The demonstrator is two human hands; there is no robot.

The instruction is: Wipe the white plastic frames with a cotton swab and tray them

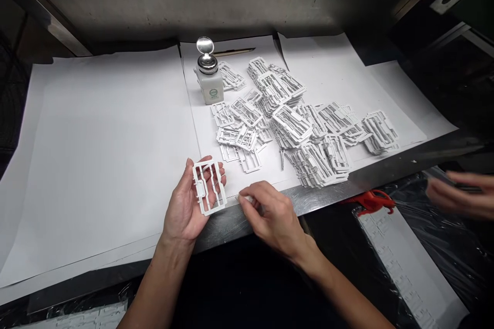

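My left hand (184, 211) holds a white plastic frame (223, 200) with long cut-out slots, tilted up on the fingers with the thumb along its left side. To the right of it, apart from the frame, my right hand (276, 213) is closed in a pinch over the table's front edge. A bit of something whitish shows at its fingertips, too small to name. Beyond both hands lie several loose white frames (247, 112) of the same kind. Tall piles of such frames (314, 162) stand to the right, and a small metal tool (282, 159) lies beside them.
A pump bottle (211, 87) with its metal lid raised stands behind the loose frames, near thin pointed tools (235, 52). White paper (108, 154) covers the table. Red-handled scissors (372, 201) and a white sheet (409, 252) lie lower right, near another person's blurred hand (463, 193).
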